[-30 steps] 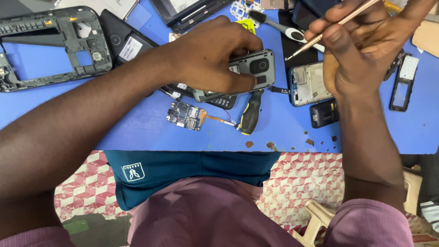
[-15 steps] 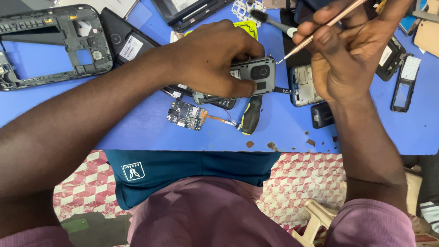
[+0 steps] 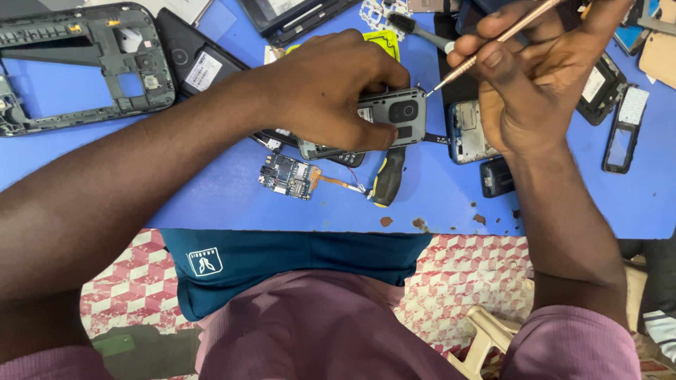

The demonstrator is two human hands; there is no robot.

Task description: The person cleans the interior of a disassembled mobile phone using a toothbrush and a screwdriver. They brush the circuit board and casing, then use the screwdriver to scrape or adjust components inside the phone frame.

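Our left hand (image 3: 331,88) is clamped over the grey phone body (image 3: 391,116), pressing it onto the blue worktop (image 3: 451,204). Our right hand (image 3: 535,77) pinches a thin metal pick (image 3: 486,46), its tip touching the phone body's upper right corner. A small circuit board (image 3: 285,176) lies just below the phone body.

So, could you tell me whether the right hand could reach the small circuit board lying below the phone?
Probably yes: the circuit board lies uncovered on the blue table, but the right hand holds a thin tool and must cross the black-and-yellow screwdriver.
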